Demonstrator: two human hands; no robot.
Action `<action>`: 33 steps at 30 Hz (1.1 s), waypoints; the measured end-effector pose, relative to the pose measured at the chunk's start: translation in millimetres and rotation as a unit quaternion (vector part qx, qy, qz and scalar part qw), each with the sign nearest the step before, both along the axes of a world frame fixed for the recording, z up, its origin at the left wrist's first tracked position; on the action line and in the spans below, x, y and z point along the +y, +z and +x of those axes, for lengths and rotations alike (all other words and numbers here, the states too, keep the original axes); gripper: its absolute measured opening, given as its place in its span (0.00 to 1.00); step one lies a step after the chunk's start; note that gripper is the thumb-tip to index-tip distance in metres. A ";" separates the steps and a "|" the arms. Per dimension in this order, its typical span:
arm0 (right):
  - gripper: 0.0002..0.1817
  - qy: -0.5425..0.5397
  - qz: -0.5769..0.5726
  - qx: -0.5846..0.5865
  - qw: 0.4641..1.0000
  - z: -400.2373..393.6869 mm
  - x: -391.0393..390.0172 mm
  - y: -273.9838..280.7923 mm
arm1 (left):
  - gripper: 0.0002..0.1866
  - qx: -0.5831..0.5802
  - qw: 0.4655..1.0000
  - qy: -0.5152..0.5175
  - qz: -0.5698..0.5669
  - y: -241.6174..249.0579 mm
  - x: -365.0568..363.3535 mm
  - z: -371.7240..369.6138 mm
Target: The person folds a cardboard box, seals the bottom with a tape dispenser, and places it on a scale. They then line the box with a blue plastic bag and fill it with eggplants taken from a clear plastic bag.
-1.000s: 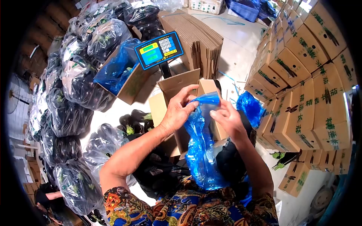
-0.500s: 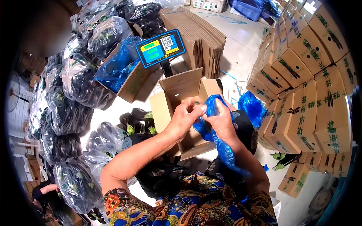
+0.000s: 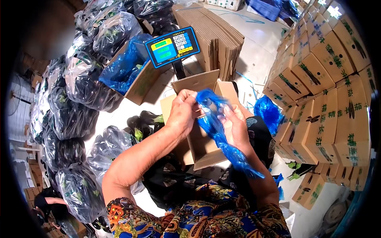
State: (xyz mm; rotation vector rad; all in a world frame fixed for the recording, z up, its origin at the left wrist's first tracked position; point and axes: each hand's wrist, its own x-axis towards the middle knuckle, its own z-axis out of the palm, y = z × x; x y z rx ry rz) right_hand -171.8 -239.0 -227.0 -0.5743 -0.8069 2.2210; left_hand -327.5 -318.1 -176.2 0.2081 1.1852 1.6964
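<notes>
A blue plastic bag (image 3: 216, 123) stretches between my two hands, its loose tail hanging over my right forearm. My left hand (image 3: 183, 111) pinches the bag's top edge. The fingers of my right hand (image 3: 235, 125) are closed on the bag's other side. Beneath both hands stands an open cardboard box (image 3: 196, 82) with its flaps spread; the bag partly hides its inside. Just beyond the box is a scale display (image 3: 172, 46) on a post.
Clear bags of eggplants (image 3: 75, 119) are piled at left. A box lined with blue plastic (image 3: 139, 87) stands beyond. Flattened cardboard (image 3: 214, 33) leans behind the display. Printed cartons (image 3: 317, 119) are stacked at right, near crumpled blue plastic (image 3: 268, 114). Another person's arm (image 3: 55, 200) shows at lower left.
My hands have moved apart, the left one back to the left, and the blue bag is now drawn out between them. The view has shifted slightly.
</notes>
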 end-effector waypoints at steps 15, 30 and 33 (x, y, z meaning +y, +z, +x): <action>0.05 -0.038 0.015 -0.021 0.999 43.6 124.6 -20.7 | 0.05 0.700 0.705 -0.024 -0.105 -76.4 -86.3 -133.6; 0.06 -0.131 0.229 -0.269 0.926 55.9 183.0 32.9 | 0.09 0.614 0.716 0.265 -0.198 -76.1 -85.4 -177.2; 0.07 -0.171 0.350 -0.338 0.857 38.9 200.6 20.3 | 0.10 0.659 0.675 0.267 -0.199 -97.0 -73.8 -195.6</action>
